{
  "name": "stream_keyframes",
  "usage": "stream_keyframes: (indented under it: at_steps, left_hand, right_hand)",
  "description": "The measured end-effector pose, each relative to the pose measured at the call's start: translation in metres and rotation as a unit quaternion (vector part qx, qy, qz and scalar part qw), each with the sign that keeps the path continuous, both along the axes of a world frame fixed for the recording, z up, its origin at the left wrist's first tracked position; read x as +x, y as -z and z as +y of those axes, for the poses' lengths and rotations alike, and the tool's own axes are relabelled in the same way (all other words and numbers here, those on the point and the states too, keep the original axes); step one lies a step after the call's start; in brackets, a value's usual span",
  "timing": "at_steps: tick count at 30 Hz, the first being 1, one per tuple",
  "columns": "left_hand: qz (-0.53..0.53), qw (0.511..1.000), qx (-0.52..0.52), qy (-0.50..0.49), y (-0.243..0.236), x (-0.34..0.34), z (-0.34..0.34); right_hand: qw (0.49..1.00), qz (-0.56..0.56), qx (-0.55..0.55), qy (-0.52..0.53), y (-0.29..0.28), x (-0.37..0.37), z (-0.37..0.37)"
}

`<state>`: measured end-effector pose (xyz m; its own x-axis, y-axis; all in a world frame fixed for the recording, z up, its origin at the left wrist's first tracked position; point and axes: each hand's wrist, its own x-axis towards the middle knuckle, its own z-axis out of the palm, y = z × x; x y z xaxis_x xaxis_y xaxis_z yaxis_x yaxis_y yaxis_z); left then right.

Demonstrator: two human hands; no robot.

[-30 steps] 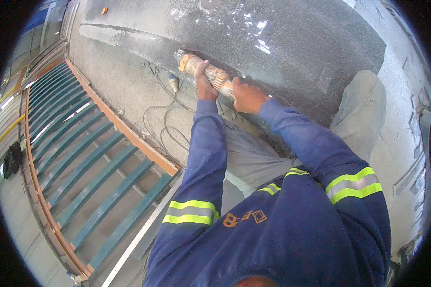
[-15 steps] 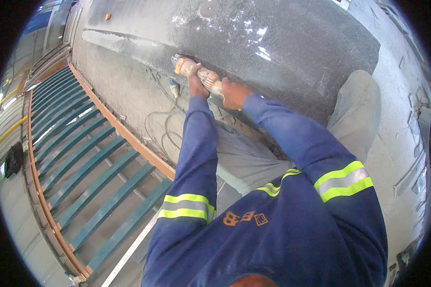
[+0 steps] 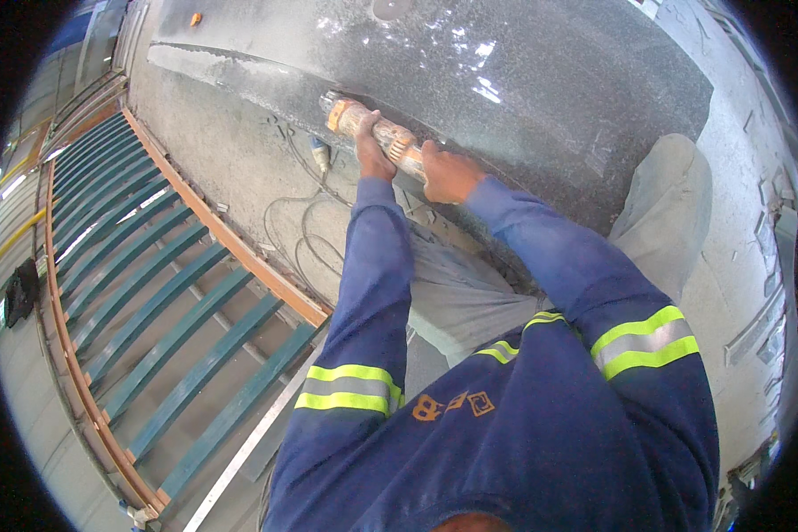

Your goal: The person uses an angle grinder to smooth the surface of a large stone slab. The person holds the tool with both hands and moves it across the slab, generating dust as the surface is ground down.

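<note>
A dusty orange-and-pale power tool [image 3: 377, 133] lies slanted along the edge of a dark speckled stone slab [image 3: 541, 80], its head against the surface at the upper left end. My left hand [image 3: 371, 151] grips the middle of the body, and my right hand [image 3: 448, 173] is wrapped round the rear part. Pale dust coats a long strip [image 3: 204, 66] beside a crack-like line in the slab. A cable [image 3: 301, 235] loops on the gritty surface below the tool, near a blue-and-pale plug connector [image 3: 322, 155]. The tool's working tip is too small to make out clearly.
To the left is a rack of teal slats [image 3: 191, 324] in an orange frame [image 3: 222, 257], with a pale straight bar [image 3: 235, 470] beside it. A small orange piece [image 3: 196, 19] sits at the top left. My grey-trousered knee [image 3: 661, 195] rests right of the slab, where offcuts [image 3: 767, 257] lie.
The tool and both hands shifted slightly left between the first two frames, then a little upward to now. The grip is unchanged, and the view has shifted slightly.
</note>
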<state>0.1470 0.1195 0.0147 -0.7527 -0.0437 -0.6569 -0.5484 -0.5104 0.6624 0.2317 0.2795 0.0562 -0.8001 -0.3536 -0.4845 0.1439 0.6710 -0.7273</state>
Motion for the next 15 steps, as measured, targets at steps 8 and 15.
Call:
stream_keyframes:
  at_steps: [8,15]
  left_hand:
    - [-0.023,1.0,0.002,0.012,0.003,-0.013,-0.008]
    - [-0.017,1.0,0.002,-0.012,-0.019,0.012,0.013]
  right_hand:
    - [1.0,0.026,0.001,0.015,0.018,-0.009,-0.016]
    - [1.0,0.026,0.002,-0.01,-0.013,0.011,0.008]
